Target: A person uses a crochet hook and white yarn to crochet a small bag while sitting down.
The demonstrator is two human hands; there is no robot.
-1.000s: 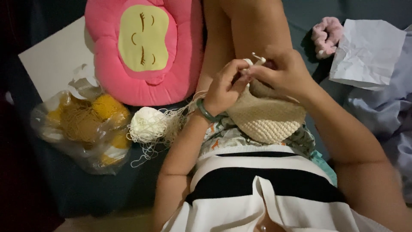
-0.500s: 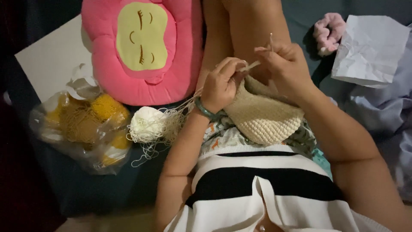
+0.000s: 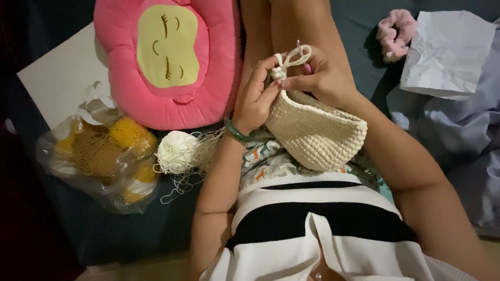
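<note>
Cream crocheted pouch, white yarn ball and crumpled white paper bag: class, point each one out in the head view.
Cream crocheted pouch (image 3: 317,132), head view, middle of its ribbed side.
White yarn ball (image 3: 177,151), head view, centre of the wound ball.
Crumpled white paper bag (image 3: 448,54), head view, its flat creased face.

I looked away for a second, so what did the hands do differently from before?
The right hand lifted the crochet hook and drew up a loop of cream yarn above the cream crocheted piece. The left hand kept pinching its top edge. The yarn ball and pink cushion stayed put.
</note>
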